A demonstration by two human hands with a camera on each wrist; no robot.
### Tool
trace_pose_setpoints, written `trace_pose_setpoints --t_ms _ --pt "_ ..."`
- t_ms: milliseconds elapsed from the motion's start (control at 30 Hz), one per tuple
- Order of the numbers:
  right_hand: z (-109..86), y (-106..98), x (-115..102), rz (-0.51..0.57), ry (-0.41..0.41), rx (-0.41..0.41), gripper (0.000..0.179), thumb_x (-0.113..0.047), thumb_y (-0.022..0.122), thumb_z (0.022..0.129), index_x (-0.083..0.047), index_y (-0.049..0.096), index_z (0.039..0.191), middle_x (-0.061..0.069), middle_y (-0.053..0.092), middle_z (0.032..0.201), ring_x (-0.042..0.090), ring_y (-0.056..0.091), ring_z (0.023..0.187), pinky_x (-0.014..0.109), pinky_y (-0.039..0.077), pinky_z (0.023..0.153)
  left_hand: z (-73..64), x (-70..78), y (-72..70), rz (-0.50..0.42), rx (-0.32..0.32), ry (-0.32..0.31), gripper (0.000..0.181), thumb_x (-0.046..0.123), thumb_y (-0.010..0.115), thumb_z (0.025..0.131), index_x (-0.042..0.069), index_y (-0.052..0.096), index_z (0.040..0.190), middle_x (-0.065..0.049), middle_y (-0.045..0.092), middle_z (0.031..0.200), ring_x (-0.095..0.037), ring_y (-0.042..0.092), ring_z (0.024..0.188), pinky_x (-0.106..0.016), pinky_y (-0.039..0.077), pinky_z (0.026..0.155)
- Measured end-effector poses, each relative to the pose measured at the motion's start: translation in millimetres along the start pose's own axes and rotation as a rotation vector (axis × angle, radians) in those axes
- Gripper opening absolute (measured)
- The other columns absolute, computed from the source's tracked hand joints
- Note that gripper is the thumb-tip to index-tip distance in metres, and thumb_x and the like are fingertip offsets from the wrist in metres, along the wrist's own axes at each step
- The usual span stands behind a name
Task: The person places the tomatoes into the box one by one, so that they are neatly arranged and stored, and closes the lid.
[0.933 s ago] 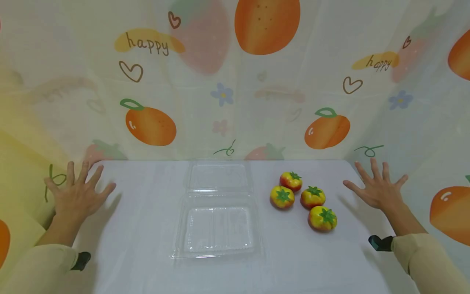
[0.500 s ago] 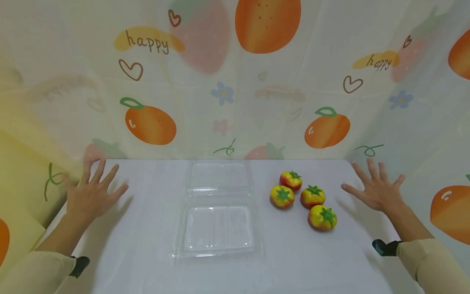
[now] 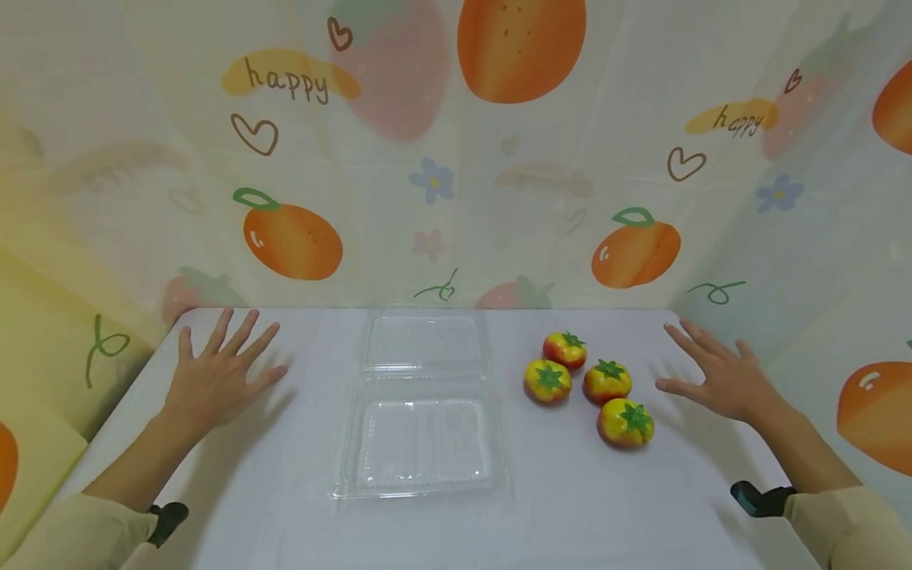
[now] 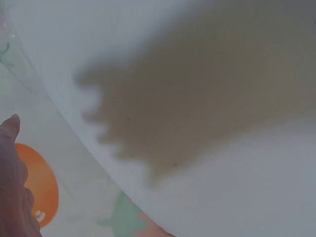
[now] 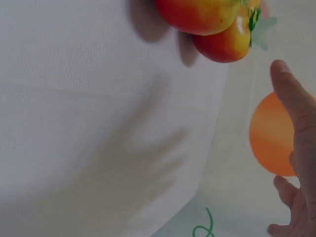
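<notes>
With fingers spread and nothing in its grasp, my left hand (image 3: pixel 221 380) hovers above the left side of the table, left of a clear plastic clamshell box (image 3: pixel 427 443). The box lies unfolded, its lid (image 3: pixel 425 342) flat toward the back. Several yellow-and-red, tomato-like fruits (image 3: pixel 549 381) with green star-shaped tops cluster right of the box. My right hand (image 3: pixel 730 384) is in the air to the right of them, thumb and fingers extended, holding nothing. In the right wrist view, two fruits (image 5: pixel 202 12) show beyond the thumb. Only an edge of the left hand (image 4: pixel 12 182) appears in the left wrist view.
A white cloth covers the table (image 3: pixel 278 491). Behind it and at both sides hangs a pale curtain (image 3: pixel 499 229) printed with fruit, hearts and flowers. The hands cast shadows on the tabletop.
My left hand has moved rightward from the table's left edge toward the box. My right hand has shifted slightly left and turned, its fingers closer together. Box and fruits have stayed in place.
</notes>
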State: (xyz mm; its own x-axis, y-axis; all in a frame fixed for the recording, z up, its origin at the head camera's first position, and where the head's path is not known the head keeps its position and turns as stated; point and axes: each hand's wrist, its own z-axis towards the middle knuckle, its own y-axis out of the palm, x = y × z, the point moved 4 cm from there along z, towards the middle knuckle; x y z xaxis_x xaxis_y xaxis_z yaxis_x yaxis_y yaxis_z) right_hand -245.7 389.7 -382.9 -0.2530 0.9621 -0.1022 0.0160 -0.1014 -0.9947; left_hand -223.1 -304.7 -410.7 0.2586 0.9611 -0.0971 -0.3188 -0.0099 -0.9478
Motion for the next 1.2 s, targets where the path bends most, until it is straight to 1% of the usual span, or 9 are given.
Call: trace_pose_setpoints --t_ms 133,267,400,500,633,733,900,1067,1200 --pt "-2.8 2 -9 0.132 0.005 -0.054 0.112 -0.054 0.078 0.078 -0.018 0.013 0.161 0.028 0.025 0.158 0.056 0.031 0.135 0.080 0.028 0.096 2.9 14.6 -4.0 -0.019 0.002 0.045 0.067 0.054 0.056 0.095 0.021 0.042 0.151 -0.015 0.034 0.158 -0.038 0.019 0.148 -0.079 0.009 0.105" --pt "-10.2 3 -15 0.295 -0.050 -0.094 0.104 -0.040 0.085 0.076 -0.010 0.027 0.157 0.031 0.037 0.151 0.055 0.040 0.130 0.071 0.047 0.086 5.6 29.0 -9.5 -0.073 0.007 0.127 0.066 0.051 0.057 0.096 0.022 0.041 0.152 -0.014 0.037 0.157 -0.038 0.025 0.146 -0.076 0.016 0.104" --pt "-16.3 4 -16 0.396 -0.105 -0.093 0.089 -0.033 0.085 0.077 -0.005 0.041 0.150 0.030 0.045 0.146 0.055 0.044 0.128 0.072 0.046 0.087 7.8 41.4 -14.3 -0.144 -0.043 0.201 0.068 0.053 0.056 0.097 0.024 0.037 0.155 -0.010 0.034 0.159 -0.037 0.025 0.147 -0.073 0.019 0.107" --pt "-18.6 7 -17 0.497 -0.133 -0.111 0.083 -0.027 0.084 0.079 -0.003 0.044 0.148 0.029 0.044 0.147 0.055 0.045 0.129 0.070 0.046 0.090 8.8 47.6 -17.8 -0.181 -0.084 0.235 0.069 0.054 0.055 0.097 0.024 0.035 0.156 -0.007 0.033 0.160 -0.036 0.026 0.147 -0.071 0.020 0.109" --pt "-21.6 12 -20 0.623 -0.159 -0.162 0.080 -0.023 0.081 0.082 -0.001 0.043 0.149 0.029 0.042 0.149 0.053 0.047 0.128 0.057 0.055 0.085 10.2 52.9 -21.1 -0.192 -0.126 0.257 0.070 0.056 0.055 0.096 0.023 0.037 0.155 -0.007 0.033 0.160 -0.037 0.026 0.147 -0.069 0.021 0.109" --pt "-23.4 16 -22 0.679 -0.163 -0.188 0.078 -0.021 0.080 0.083 0.000 0.043 0.148 0.029 0.042 0.149 0.051 0.050 0.126 0.049 0.058 0.082 10.2 56.5 -19.9 -0.199 -0.181 0.257 0.070 0.059 0.053 0.096 0.023 0.038 0.155 -0.007 0.032 0.161 -0.037 0.025 0.148 -0.069 0.021 0.110" --pt "-24.0 22 -25 0.734 -0.185 -0.245 0.072 -0.016 0.077 0.086 0.006 0.043 0.146 0.033 0.043 0.146 0.052 0.051 0.124 0.047 0.058 0.083 6.9 64.3 -17.3 -0.240 -0.262 0.254 0.071 0.062 0.049 0.096 0.024 0.038 0.155 -0.006 0.032 0.161 -0.038 0.023 0.148 -0.068 0.021 0.110" --pt "-23.2 25 -25 0.758 -0.207 -0.307 0.068 -0.013 0.074 0.089 0.010 0.042 0.144 0.037 0.043 0.143 0.052 0.053 0.121 0.047 0.058 0.085 6.6 74.0 -15.9 -0.275 -0.286 0.280 0.069 0.062 0.047 0.097 0.025 0.037 0.155 -0.004 0.035 0.160 -0.037 0.025 0.148 -0.068 0.027 0.108" --pt "-22.2 28 -25 0.784 -0.204 -0.342 0.065 -0.012 0.072 0.090 0.011 0.043 0.143 0.039 0.044 0.142 0.050 0.056 0.120 0.039 0.058 0.085 7.9 79.6 -14.7 -0.277 -0.283 0.312 0.067 0.060 0.048 0.098 0.026 0.037 0.155 -0.003 0.036 0.159 -0.036 0.027 0.147 -0.067 0.029 0.108"
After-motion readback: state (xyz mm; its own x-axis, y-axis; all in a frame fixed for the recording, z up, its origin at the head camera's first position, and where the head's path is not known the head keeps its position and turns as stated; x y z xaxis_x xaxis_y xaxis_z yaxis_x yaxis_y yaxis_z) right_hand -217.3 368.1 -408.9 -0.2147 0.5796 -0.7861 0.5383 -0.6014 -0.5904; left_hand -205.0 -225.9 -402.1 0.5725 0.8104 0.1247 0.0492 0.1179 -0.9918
